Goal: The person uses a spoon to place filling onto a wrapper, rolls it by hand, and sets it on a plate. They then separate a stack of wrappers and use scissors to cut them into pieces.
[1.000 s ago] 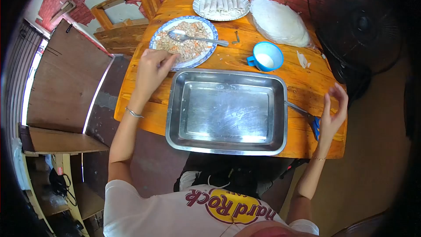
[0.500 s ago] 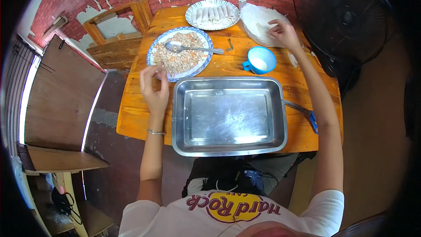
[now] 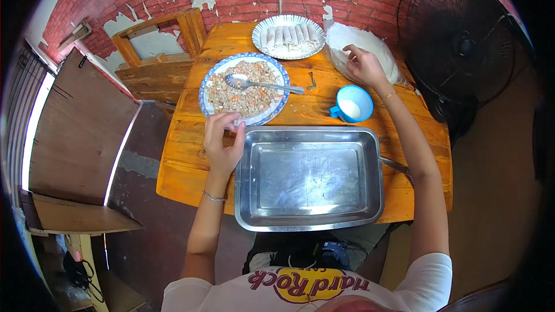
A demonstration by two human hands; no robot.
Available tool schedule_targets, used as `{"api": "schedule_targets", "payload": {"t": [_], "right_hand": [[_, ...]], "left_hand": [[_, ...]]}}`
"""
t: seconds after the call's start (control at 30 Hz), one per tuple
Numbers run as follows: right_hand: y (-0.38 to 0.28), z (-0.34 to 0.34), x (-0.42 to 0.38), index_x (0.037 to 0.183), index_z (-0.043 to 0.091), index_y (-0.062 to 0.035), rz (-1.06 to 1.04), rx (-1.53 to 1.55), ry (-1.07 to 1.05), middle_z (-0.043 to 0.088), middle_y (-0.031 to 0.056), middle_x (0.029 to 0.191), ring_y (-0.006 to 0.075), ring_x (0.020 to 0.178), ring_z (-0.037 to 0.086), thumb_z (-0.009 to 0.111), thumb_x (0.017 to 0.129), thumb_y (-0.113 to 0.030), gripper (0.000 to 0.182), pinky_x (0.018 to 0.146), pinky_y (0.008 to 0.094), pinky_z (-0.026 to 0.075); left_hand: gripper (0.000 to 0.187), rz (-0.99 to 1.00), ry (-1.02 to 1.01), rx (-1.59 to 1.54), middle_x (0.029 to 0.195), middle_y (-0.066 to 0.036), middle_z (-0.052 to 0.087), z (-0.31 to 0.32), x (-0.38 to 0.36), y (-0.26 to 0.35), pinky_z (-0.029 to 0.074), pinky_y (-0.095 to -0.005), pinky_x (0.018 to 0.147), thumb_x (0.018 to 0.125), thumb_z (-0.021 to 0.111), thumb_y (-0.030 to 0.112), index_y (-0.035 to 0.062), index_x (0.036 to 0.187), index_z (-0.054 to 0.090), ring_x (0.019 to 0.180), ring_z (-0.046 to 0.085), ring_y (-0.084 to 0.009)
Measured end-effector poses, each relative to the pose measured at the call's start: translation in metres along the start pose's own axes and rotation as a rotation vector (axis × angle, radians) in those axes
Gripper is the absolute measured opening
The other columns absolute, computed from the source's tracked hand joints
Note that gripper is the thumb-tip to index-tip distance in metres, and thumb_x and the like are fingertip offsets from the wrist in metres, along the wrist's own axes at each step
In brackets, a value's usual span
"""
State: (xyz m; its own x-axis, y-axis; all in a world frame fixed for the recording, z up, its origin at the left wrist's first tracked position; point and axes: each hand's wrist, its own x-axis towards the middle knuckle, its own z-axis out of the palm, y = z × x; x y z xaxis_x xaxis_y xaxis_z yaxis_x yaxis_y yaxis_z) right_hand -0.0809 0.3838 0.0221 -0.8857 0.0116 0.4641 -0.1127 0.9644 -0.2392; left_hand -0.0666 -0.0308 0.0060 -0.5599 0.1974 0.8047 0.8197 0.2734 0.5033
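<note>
My left hand is at the near rim of a blue-edged plate, its fingers curved and the thumb slightly apart from them. Minced filling with orange bits covers the plate, and a metal spoon lies across it. Over a stack of thin white wrappers in clear plastic hovers my right hand, fingers bent and parted with nothing visible in them. Close in front of me is a rectangular metal tray, with nothing lying in it.
White rolls lie on a fluted plate at the back. A blue cup with white contents stands right of centre. Scissors lie partly under my right forearm. A black fan stands beyond the table's right corner.
The view has tilted, so the table sits lower in the picture. My left hand has shifted right along the plate's near rim. My right hand stays over the wrappers, its fingers more bent.
</note>
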Motion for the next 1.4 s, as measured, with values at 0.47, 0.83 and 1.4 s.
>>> {"api": "schedule_targets", "payload": {"t": [0.47, 0.83, 1.4], "right_hand": [[0.041, -0.047, 0.043, 0.106, 0.060, -0.0043, 0.043, 0.444, 0.604, 0.065, 0.0028, 0.084, 0.0084, 0.076, 0.059, 0.058, 0.083, 0.002, 0.024, 0.069, 0.0241, 0.048], [-0.128, -0.221, 0.006, 0.118, 0.051, -0.0003, 0.159, 1.093, 0.470, 0.065, 0.0083, 0.091, 0.0147, 0.080, 0.063, 0.058, 0.084, 0.000, 0.034, 0.073, 0.0266, 0.050], [-0.281, -0.101, -0.172, 0.117, 0.050, 0.0016, 0.104, 1.090, 0.192, 0.063, 0.0084, 0.089, 0.0152, 0.093, 0.063, 0.059, 0.087, 0.004, 0.032, 0.088, 0.0322, 0.049]], "left_hand": [[0.022, -0.068, -0.075, -0.060, 0.091, -0.009, 0.061, 0.001, 0.004, -0.004, 0.046, -0.0267, 0.065, 0.077, 0.067, -0.006, 0.0004, 0.098, 0.064, 0.067, 0.054, -0.0129], [0.040, -0.210, -0.169, -0.577, 0.104, -0.006, 0.059, 0.004, 0.076, 0.090, 0.046, -0.0228, 0.078, 0.081, 0.066, -0.004, 0.0031, 0.118, 0.054, 0.082, 0.054, -0.0082], [0.035, -0.905, -0.417, -1.185, 0.116, -0.010, 0.060, -0.004, -0.022, 0.153, 0.054, -0.0351, 0.085, 0.092, 0.061, 0.018, -0.0004, 0.121, 0.053, 0.105, 0.060, -0.0178]]}}
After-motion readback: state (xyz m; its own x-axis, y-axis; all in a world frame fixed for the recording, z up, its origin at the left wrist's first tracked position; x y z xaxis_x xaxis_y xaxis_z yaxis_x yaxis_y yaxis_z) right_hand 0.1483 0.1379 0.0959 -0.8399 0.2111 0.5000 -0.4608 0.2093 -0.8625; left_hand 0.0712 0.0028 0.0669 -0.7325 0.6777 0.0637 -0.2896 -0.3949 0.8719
